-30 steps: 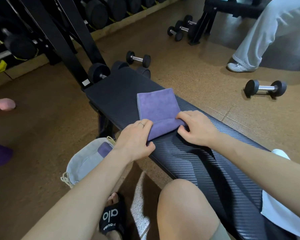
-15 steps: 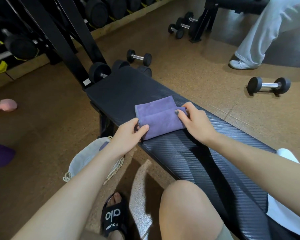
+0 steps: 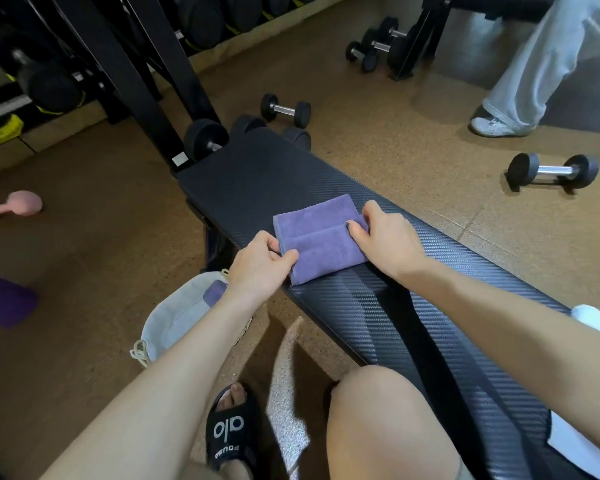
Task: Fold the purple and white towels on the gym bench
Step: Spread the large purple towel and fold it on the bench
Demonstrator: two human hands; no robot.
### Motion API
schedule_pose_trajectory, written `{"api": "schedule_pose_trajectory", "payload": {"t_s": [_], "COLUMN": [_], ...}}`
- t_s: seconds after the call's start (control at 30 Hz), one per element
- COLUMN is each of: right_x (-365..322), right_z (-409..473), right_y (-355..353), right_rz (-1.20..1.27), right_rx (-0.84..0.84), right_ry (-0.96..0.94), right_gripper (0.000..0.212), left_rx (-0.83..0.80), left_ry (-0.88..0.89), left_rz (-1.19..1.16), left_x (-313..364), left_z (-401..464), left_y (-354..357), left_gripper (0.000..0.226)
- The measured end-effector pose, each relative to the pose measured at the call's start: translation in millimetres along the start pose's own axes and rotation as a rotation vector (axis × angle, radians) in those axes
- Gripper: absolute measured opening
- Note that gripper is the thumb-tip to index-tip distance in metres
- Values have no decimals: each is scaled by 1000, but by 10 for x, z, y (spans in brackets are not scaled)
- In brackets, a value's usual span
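A purple towel (image 3: 321,239) lies folded small on the black gym bench (image 3: 395,323), with a fold line running across its middle. My left hand (image 3: 260,263) pinches the towel's left edge between thumb and fingers. My right hand (image 3: 385,237) grips the right edge, fingers curled over the folded layer. A white towel (image 3: 594,323) shows at the bench's near right, mostly hidden behind my right forearm.
A pale drawstring bag (image 3: 179,313) lies on the floor left of the bench. Black dumbbells (image 3: 553,169) sit on the cork floor, and a pink one (image 3: 11,206) at far left. A weight rack (image 3: 125,64) stands behind. Another person's leg (image 3: 534,71) is at upper right.
Both hands brought the towel's near flap over toward the far side, so the towel is now a narrower folded rectangle. The hands shifted from the near edge to the towel's left and right ends.
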State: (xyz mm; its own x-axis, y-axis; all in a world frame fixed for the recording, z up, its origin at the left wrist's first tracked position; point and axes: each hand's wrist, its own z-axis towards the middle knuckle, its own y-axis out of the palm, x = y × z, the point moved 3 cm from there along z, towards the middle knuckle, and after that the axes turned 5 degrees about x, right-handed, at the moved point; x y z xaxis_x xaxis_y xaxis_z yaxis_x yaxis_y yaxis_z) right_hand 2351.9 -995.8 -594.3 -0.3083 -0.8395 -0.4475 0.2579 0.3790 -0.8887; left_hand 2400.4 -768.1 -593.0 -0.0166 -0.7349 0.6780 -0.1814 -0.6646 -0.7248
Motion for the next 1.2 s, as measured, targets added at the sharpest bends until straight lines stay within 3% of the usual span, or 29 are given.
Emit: {"api": "schedule_pose_trajectory", "payload": {"t_s": [0.1, 0.17, 0.33, 0.4, 0.47, 0.57, 0.73, 0.87, 1.0, 1.2], "right_x": [-26, -53, -78, -45, -22, 11, 166, 62, -21, -126], "right_z": [-7, 7, 33, 52, 56, -13, 14, 97, 181, 360], "right_y": [-27, -55, -48, -55, -80, -145, -166, -227, -284, -142], "right_rz": [-85, -105, -402, -390, -336, -292, -282, -92, 234, 326], "right_rx": [54, 136, 318, 332, 290, 109, -76, -70, -200, -478], "right_ry": [-110, -234, -755, -823, -841, -854, -852, -729, -358, 38], "right_gripper": [25, 19, 15, 16, 23, 33, 54, 33, 5, 29], "left_rx": [-31, -37, 272, 200, 128, 91, 4, 36, 8, -49], "left_ry": [-74, -26, 652, 848, 927, 891, 813, 742, 379, -120], "left_rz": [-5, 42, 503, 615, 636, 548, 550, 518, 168, -140], "left_x": [-51, -20, 228, 247, 225, 170, 71, 138, 60, -59], "left_z": [16, -19, -131, -147, -163, -151, -178, -160, -30, 135], "left_y": [2, -9, 5, 105, 151, 102, 56, 2, -124, -182], "left_gripper": [31, 34, 25, 22, 20, 21, 55, 25, 17, 40]}}
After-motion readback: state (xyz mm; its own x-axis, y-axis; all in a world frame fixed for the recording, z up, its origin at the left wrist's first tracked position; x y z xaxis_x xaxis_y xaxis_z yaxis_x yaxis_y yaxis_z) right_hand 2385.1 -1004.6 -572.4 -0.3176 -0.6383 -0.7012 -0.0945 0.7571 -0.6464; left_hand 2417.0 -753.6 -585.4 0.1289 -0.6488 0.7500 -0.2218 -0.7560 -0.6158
